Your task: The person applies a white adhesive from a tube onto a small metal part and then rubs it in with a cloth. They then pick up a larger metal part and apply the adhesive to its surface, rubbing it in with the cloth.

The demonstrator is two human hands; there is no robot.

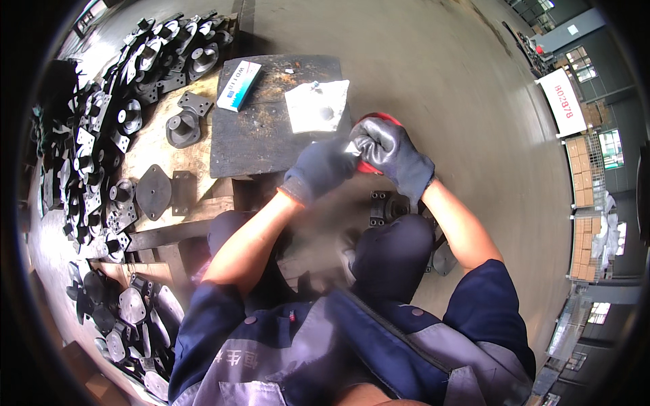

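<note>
Both of my hands wear dark blue gloves with grey coated palms, and they meet just past the right edge of a dark board (250, 152). My right hand (380, 145) is closed, its fingers curled in. Behind it shows the rim of a round red thing (366, 167), mostly covered by the glove; whether I grip it cannot be told. My left hand (321, 168) comes in from the left with its fingers closed against the right one. Something small and pale (351, 149) shows between the hands, too small to name.
On the board lie a white and blue box (239, 85) and a white sheet (317, 107) with small bits on it. Many metal mounts (183, 128) crowd the wooden surface at left, beside a dark diamond-shaped plate (154, 192). Another dark metal part (387, 208) sits low near my right knee.
</note>
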